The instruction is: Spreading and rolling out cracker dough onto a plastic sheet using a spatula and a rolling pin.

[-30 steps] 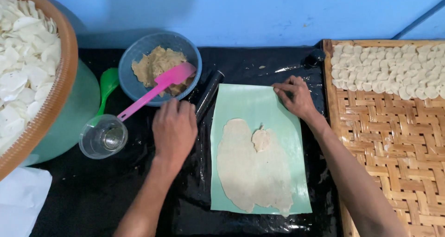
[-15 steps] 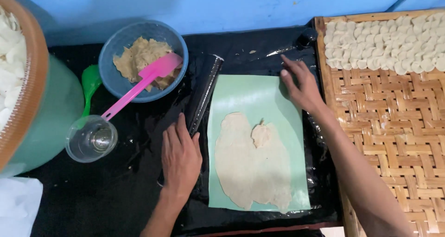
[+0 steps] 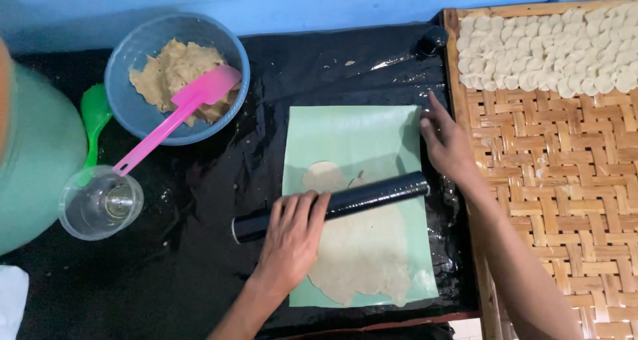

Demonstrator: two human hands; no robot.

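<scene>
Rolling pin (image 3: 332,206) under left hand (image 3: 292,237); blue bowl (image 3: 126,97) holds filling (image 3: 169,74), pink spatula (image 3: 176,117).

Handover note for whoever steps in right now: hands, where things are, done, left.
Left hand: palm down on the black rolling pin, which lies across the dough sheet.
Right hand: fingertips pinning the green mat at its right edge.
Blue bowl of filling with pink spatula and a clear cup sit left; woven tray with cut rounds right.
Done: dough mostly flat.
Left: probably more rolling; top lobes look uneven.
</scene>
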